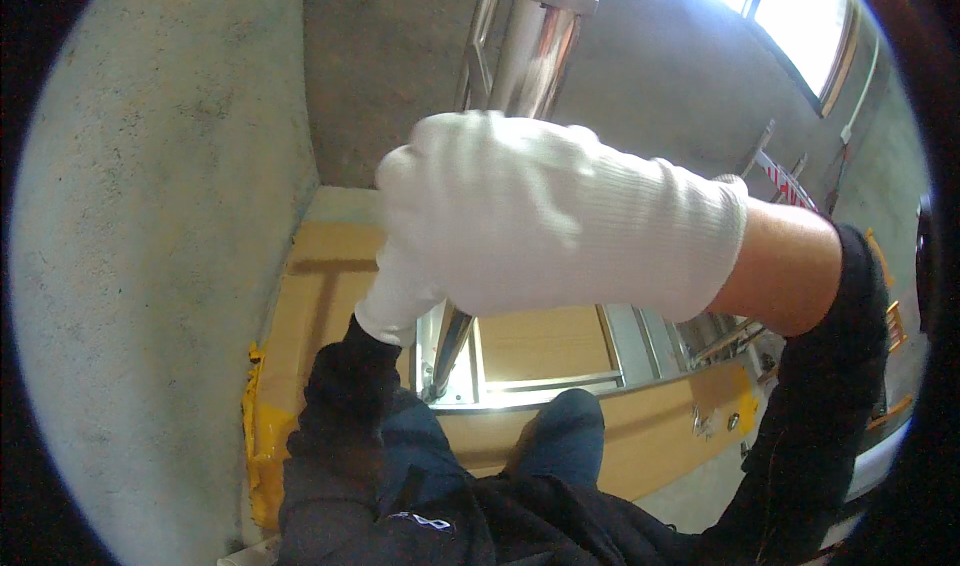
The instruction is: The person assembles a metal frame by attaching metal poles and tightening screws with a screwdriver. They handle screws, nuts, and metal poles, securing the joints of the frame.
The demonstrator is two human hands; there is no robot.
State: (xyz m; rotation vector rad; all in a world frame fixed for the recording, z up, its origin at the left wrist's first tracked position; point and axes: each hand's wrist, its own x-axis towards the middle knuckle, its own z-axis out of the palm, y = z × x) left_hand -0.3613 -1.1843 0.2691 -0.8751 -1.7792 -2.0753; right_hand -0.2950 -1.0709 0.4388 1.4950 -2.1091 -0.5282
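A shiny metal pole [535, 61] rises in front of me, with a collar near the top and a thinner rod [480, 36] alongside. My right hand [530, 206], in a white knit glove, is closed at the pole's middle and hides that stretch of it. Lower and to the left, my left hand [395, 286], gloved the same way, is mostly covered by the right one; its fingers do not show. Below the hands, a slim metal tube [452, 351] runs down to a silver metal frame [540, 396] lying in front of my knees.
Flattened brown cardboard [640, 436] lies under the frame, with small metal parts [705, 421] at its right. Yellow tape [258, 436] edges the left side by a rough plaster wall [150, 216]. A ladder [785, 181] leans at the far right, below a bright window [800, 31].
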